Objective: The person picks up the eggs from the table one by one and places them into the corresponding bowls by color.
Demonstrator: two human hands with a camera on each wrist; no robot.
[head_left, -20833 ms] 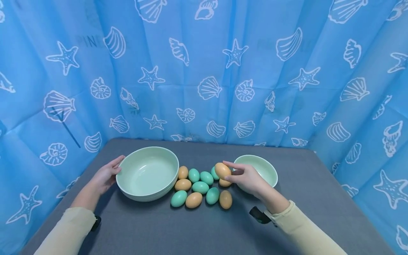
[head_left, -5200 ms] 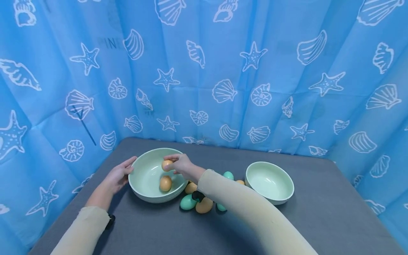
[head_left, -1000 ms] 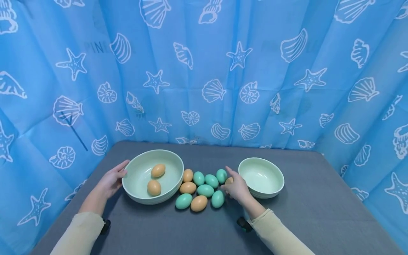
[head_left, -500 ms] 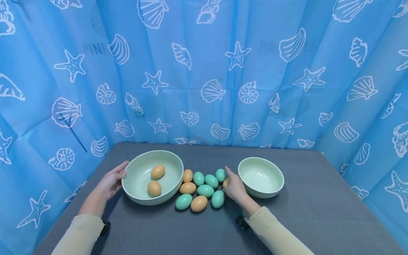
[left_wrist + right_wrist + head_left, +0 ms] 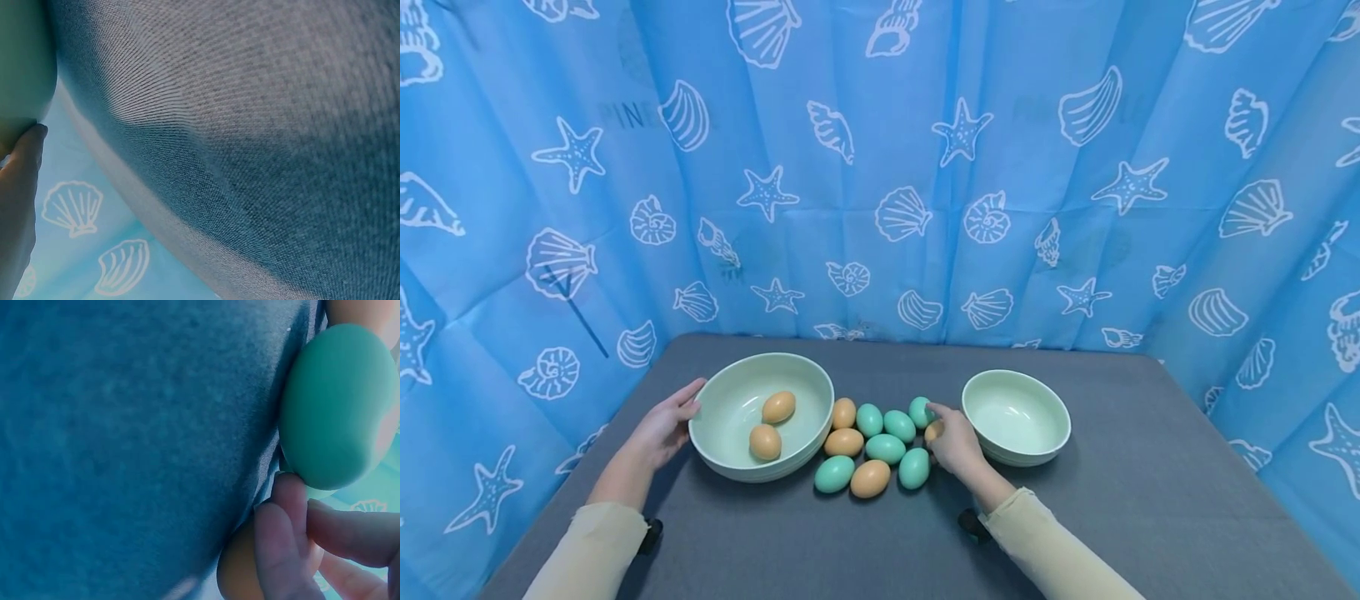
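Note:
My left hand (image 5: 658, 427) holds the left side of the large pale green bowl (image 5: 722, 454), thumb by the rim; the left wrist view shows a finger (image 5: 25, 147) against the bowl's wall. Two orange-brown eggs (image 5: 778, 407) lie inside. To the right, my right hand (image 5: 957, 442) pinches an orange-brown egg (image 5: 934, 430) on the table, part of it hidden by the fingers. In the right wrist view, thumb and fingers close around that brown egg (image 5: 237, 565), near a green egg (image 5: 340, 406).
Several green eggs (image 5: 885, 450) and orange-brown eggs (image 5: 870, 479) lie between the bowls on the grey cloth-covered table (image 5: 820, 550). A smaller pale green bowl (image 5: 1017, 412) stands right of my right hand. A blue shell-print curtain (image 5: 880, 167) rises behind.
Since the oldest frame, two orange-brown eggs have gone into the large bowl, one seen carried by my right hand. Over the last second, that hand's fingers have closed on another brown egg.

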